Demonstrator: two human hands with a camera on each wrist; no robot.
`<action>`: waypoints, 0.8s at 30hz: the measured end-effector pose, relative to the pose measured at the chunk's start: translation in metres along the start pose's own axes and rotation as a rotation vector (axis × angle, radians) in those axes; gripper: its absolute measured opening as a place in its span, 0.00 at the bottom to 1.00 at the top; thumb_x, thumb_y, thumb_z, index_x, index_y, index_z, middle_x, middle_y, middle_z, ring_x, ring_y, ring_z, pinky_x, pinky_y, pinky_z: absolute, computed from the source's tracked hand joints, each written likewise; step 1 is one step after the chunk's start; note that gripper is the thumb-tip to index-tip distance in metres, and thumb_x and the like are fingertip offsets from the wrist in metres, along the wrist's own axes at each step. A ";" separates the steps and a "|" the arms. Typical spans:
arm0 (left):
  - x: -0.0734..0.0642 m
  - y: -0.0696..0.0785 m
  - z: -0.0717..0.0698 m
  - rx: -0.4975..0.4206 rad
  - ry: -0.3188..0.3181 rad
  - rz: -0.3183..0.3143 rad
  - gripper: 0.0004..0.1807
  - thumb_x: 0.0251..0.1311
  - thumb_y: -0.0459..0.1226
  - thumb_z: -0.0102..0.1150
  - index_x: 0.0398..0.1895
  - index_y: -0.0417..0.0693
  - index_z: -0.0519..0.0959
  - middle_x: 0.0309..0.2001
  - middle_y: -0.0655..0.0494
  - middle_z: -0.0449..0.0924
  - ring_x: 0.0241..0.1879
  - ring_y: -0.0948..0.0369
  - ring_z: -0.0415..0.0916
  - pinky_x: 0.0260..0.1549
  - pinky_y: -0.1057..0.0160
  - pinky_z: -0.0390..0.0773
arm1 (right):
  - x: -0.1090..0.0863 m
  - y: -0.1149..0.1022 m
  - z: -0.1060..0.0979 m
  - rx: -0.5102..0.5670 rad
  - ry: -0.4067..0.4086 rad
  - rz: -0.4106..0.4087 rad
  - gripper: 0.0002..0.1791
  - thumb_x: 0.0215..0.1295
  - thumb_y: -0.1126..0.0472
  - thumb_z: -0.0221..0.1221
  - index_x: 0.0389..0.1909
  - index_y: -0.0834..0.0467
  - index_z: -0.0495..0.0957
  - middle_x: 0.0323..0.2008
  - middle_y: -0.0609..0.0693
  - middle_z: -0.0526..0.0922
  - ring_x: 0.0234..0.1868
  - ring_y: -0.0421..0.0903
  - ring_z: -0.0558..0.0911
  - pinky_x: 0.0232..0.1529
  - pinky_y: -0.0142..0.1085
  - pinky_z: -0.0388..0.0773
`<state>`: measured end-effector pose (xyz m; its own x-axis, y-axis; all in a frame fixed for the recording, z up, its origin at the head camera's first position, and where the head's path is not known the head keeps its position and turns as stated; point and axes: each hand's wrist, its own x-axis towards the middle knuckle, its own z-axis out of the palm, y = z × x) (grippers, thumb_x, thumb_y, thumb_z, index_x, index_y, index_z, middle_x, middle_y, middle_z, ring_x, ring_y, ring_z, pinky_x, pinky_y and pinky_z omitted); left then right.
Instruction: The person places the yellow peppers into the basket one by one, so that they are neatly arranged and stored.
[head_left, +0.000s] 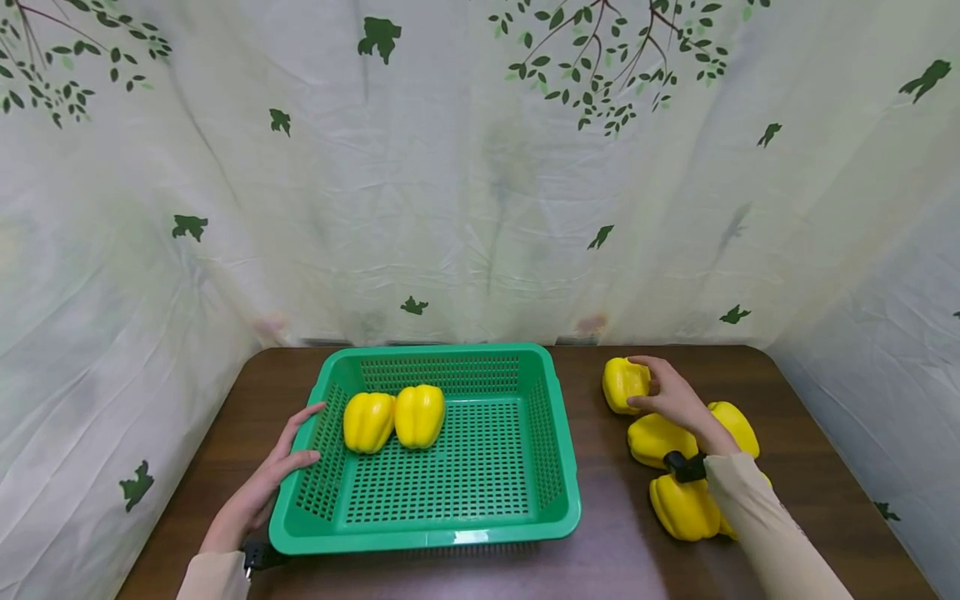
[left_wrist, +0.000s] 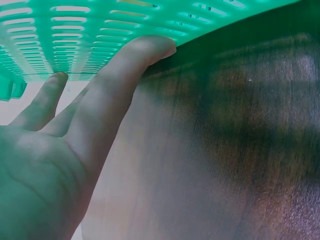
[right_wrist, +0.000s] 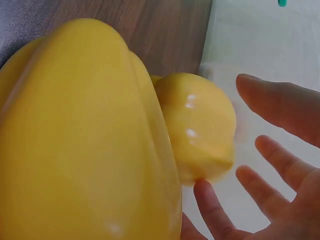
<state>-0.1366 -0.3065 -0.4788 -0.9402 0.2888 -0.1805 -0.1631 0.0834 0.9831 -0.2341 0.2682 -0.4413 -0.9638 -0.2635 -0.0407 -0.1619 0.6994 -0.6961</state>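
My left hand (head_left: 258,492) rests against the left side of a green perforated basket (head_left: 558,467), its fingers fairly straight; in the left wrist view the fingertips meet the slotted wall. Inside the basket, two yellow bell peppers (head_left: 368,423) lie side by side toward the left. Over on the right, my right hand (head_left: 678,404) reaches to the farthest yellow bell pepper (head_left: 621,385) of a group on the table. Seen from the right wrist, the fingers are spread around that pepper (right_wrist: 200,125), one fingertip right at its lower edge and the thumb apart from it.
Several more yellow bell peppers (head_left: 682,508) sit under and beside my right forearm; a large near pepper (right_wrist: 85,135) fills much of the right wrist view. The brown wooden table (head_left: 607,517) ends at a pale leaf-patterned curtain (head_left: 480,208) behind and at both sides.
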 end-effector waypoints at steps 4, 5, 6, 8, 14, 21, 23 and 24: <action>0.000 0.000 0.000 0.000 0.002 0.000 0.34 0.70 0.36 0.42 0.72 0.68 0.41 0.70 0.37 0.31 0.56 0.40 0.62 0.44 0.43 0.76 | 0.004 0.001 0.002 -0.019 0.001 -0.018 0.38 0.59 0.65 0.63 0.68 0.68 0.58 0.67 0.71 0.52 0.53 0.70 0.68 0.50 0.57 0.70; 0.000 0.000 0.000 0.000 0.001 0.002 0.34 0.70 0.36 0.42 0.72 0.68 0.41 0.70 0.37 0.30 0.56 0.40 0.62 0.44 0.43 0.76 | 0.005 0.002 0.002 -0.020 0.002 -0.016 0.39 0.58 0.65 0.64 0.68 0.69 0.57 0.67 0.72 0.52 0.52 0.69 0.68 0.49 0.57 0.70; 0.000 -0.001 0.000 0.001 0.000 0.004 0.34 0.70 0.36 0.42 0.72 0.68 0.42 0.70 0.37 0.30 0.56 0.40 0.62 0.44 0.43 0.76 | 0.005 0.003 0.002 -0.023 0.003 -0.016 0.39 0.58 0.66 0.64 0.68 0.69 0.57 0.66 0.72 0.53 0.51 0.67 0.68 0.49 0.56 0.70; 0.000 -0.001 0.000 0.001 -0.004 0.009 0.34 0.70 0.36 0.41 0.72 0.68 0.41 0.70 0.37 0.30 0.56 0.40 0.62 0.44 0.43 0.76 | 0.006 0.005 0.002 -0.026 -0.002 -0.014 0.40 0.56 0.68 0.65 0.68 0.70 0.57 0.65 0.72 0.54 0.50 0.66 0.69 0.49 0.56 0.70; 0.000 0.000 0.000 0.004 0.001 0.012 0.34 0.70 0.35 0.41 0.73 0.68 0.42 0.70 0.37 0.31 0.56 0.40 0.62 0.44 0.43 0.76 | 0.006 0.008 0.005 0.012 -0.027 -0.001 0.42 0.54 0.70 0.66 0.68 0.69 0.56 0.63 0.72 0.53 0.52 0.68 0.69 0.50 0.56 0.71; 0.000 -0.001 0.000 0.002 0.011 0.003 0.34 0.69 0.36 0.42 0.72 0.67 0.42 0.70 0.37 0.31 0.56 0.39 0.62 0.44 0.43 0.76 | 0.011 0.008 0.010 -0.002 -0.019 -0.025 0.44 0.51 0.69 0.68 0.67 0.68 0.56 0.63 0.72 0.51 0.51 0.66 0.68 0.50 0.56 0.68; 0.001 -0.001 0.000 0.006 0.013 0.001 0.34 0.70 0.36 0.42 0.72 0.68 0.42 0.70 0.37 0.31 0.56 0.39 0.62 0.43 0.43 0.76 | 0.013 0.009 0.012 -0.006 -0.012 -0.034 0.45 0.51 0.69 0.69 0.67 0.68 0.55 0.63 0.72 0.52 0.51 0.65 0.67 0.50 0.56 0.67; 0.001 -0.001 0.000 0.008 0.013 0.001 0.34 0.70 0.36 0.42 0.72 0.68 0.42 0.70 0.37 0.31 0.56 0.39 0.62 0.43 0.43 0.76 | 0.014 0.009 0.013 -0.004 -0.010 -0.035 0.45 0.51 0.69 0.69 0.67 0.68 0.54 0.62 0.73 0.53 0.52 0.65 0.66 0.51 0.57 0.66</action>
<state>-0.1372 -0.3065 -0.4798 -0.9441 0.2768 -0.1793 -0.1601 0.0906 0.9829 -0.2459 0.2627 -0.4576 -0.9552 -0.2949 -0.0232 -0.1967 0.6919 -0.6947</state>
